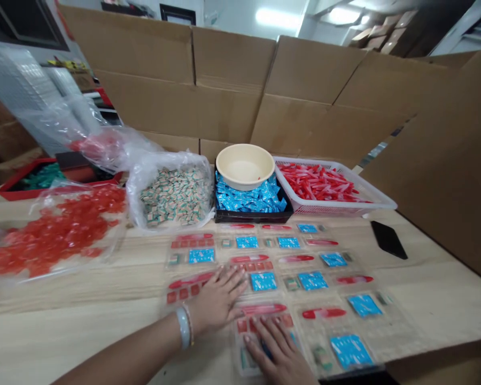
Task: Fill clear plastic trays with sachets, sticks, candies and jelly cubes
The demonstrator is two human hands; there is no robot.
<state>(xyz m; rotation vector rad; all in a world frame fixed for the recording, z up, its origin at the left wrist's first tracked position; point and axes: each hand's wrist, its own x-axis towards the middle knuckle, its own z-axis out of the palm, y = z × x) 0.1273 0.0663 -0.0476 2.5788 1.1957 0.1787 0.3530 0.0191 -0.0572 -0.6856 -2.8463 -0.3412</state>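
Currently, my left hand point(218, 299) lies open, palm down, on a clear blister tray point(188, 286) holding red pieces; further right, my right hand point(278, 350) rests equally open on another tray point(260, 323), grasping nothing.

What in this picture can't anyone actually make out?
In the head view:
- The right hand hides part of the clear plastic tray beneath it.
- The cream bowl hides the middle of the black tray.
- The bottom edge cuts off the right wrist.
- Printing on the blue sachets is too small to read.
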